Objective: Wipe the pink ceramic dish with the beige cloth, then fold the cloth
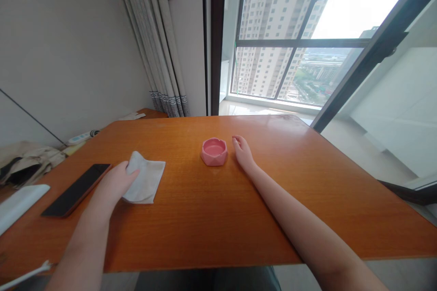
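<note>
My left hand [116, 178] is closed on the left edge of a folded whitish cloth [146, 179], pinching it between thumb and fingers. The cloth hangs out to the right of the hand, low over the table or touching it. A pink, faceted ashtray [214, 157] with notches in its rim sits upright at the middle of the table. Just right of the ashtray, a small gap away, my right hand [242, 151] rests on the tabletop with its fingers curled together. Nothing shows in that hand.
The brown wooden table [211, 223] has its front edge near my lap. A dark phone [77, 191] lies left of my left hand. Further left are a white object [22, 204], a power strip [82, 137] and a beige fabric bag [30, 161]. A window [300, 43] stands behind.
</note>
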`<state>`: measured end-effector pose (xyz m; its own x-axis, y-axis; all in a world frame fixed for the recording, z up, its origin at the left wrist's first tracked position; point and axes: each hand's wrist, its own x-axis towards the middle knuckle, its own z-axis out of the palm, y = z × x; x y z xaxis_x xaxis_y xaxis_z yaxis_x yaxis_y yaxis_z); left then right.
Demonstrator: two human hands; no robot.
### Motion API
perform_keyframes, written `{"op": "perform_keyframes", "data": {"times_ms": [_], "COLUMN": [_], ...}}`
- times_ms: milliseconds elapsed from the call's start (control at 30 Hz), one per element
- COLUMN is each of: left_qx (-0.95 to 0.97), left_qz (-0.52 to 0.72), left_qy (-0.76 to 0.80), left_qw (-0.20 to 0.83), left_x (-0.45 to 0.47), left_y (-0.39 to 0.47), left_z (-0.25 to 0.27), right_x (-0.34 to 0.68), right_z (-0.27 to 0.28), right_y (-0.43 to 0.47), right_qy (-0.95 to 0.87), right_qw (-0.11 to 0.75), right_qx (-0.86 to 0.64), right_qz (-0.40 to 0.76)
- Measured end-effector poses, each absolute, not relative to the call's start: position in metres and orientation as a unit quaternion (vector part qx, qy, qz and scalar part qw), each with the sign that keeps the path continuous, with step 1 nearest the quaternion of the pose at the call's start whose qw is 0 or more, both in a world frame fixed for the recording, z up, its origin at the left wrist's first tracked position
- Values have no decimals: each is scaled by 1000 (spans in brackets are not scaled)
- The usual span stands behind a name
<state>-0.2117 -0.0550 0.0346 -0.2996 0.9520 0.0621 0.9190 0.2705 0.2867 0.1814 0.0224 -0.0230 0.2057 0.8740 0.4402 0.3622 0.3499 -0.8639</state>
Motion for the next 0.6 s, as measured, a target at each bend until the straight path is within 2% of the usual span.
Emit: {"op": "perform_keyframes", "data": {"times_ms": [100,233,300,333,400,500,533,600], "left_qx": [685,776,780,767,703,638,635,646], "left_qz": [195,235,303,357,483,522,506,470], "left_qy": [687,507,467,457,461,507,517,519], "left_qw": [142,293,286,275,245,252,271,304], "left_x": [-143,-65,-39,-31,-20,-14,-13,-13], "left_y": [-53,-37,-23,-15,0,15,17,19], "left_z": [75,102,93,83,56,9,-4,-24], "right_x": [172,161,162,164,172,183,184,181], "right_z": [9,40,46,48,49,48,47,44], "right_y": [0,-29,-33,-32,-25,-13,-11,-12], "right_qy": [-675,-693,-644,-617,-567,-557,-587,-688], "right_qw": [542,374,330,339,424,551,547,468], "right_qx": [-433,-296,-300,-323,-394,-509,-531,-537], "right_qz": [252,540,622,632,586,357,272,138]}}
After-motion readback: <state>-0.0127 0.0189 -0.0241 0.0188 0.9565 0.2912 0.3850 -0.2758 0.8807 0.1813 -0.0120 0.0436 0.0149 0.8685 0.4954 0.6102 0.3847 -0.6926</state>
